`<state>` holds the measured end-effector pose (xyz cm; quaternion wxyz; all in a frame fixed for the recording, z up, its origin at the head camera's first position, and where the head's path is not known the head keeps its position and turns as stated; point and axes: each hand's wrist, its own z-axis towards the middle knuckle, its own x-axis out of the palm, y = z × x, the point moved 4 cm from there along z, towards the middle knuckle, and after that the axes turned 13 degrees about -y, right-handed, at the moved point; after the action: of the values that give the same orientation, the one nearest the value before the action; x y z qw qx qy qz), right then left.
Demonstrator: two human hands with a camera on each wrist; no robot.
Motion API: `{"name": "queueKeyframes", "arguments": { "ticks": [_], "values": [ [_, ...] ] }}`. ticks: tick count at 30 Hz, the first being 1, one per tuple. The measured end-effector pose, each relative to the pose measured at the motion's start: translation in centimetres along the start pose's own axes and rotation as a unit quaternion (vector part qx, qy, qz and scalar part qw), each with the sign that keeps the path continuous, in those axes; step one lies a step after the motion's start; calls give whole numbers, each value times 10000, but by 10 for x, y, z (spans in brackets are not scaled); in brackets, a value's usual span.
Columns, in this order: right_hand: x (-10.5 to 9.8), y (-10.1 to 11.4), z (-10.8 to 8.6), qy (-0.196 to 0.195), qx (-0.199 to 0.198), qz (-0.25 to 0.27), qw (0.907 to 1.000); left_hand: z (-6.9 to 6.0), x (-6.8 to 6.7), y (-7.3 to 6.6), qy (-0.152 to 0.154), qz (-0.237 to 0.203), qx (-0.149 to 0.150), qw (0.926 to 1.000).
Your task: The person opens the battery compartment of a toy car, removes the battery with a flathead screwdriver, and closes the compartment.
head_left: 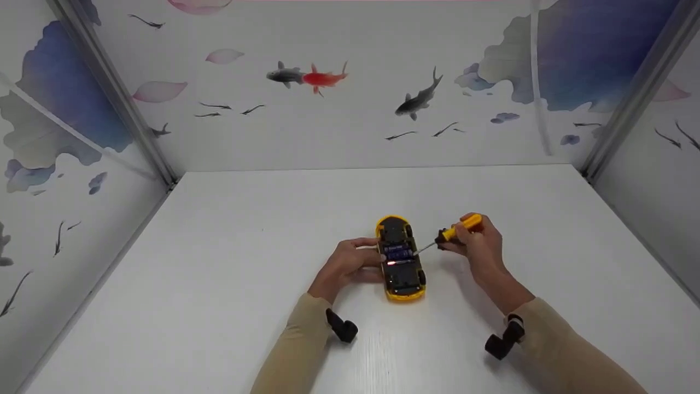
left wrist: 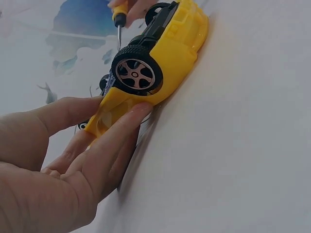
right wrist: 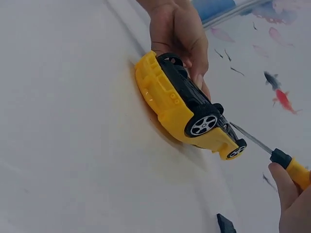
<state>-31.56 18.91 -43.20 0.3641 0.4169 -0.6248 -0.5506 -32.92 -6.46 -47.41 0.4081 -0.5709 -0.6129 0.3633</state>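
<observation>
A yellow toy car [head_left: 404, 279] lies upside down on the white table, its black underside up and batteries [head_left: 398, 252] showing in the open compartment. A small reddish-white light glows beside them. The left hand [head_left: 350, 262] holds the car's left side; in the left wrist view its fingers [left wrist: 124, 121] press the yellow body [left wrist: 177, 53]. In the right hand [head_left: 481, 246] is a screwdriver with a yellow and black handle [head_left: 462, 227], its metal tip at the compartment's right edge. The right wrist view shows the shaft [right wrist: 255, 138] slanting to the car [right wrist: 175, 116].
Around the car spreads the white tabletop [head_left: 246, 306], bounded by walls printed with fish and petals. Black wrist devices [head_left: 342, 328] sit on both sleeves. A small black piece [right wrist: 226, 223] shows at the bottom of the right wrist view.
</observation>
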Motion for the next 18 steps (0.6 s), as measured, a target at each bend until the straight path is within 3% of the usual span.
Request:
{"name": "queueKeyframes", "arguments": {
  "ticks": [3, 8, 18],
  "values": [
    [1, 7, -9, 34, -674, -475, 9966, -1, -1, 0, -45, 32, -23, 10000],
    [4, 12, -20, -29, -1384, -825, 9869, -1, -1, -1, -119, 115, -46, 9999],
    [8, 13, -30, -139, -2093, -1034, 9723, 0, 1, -1, -33, 45, 10, 10000]
  ]
}}
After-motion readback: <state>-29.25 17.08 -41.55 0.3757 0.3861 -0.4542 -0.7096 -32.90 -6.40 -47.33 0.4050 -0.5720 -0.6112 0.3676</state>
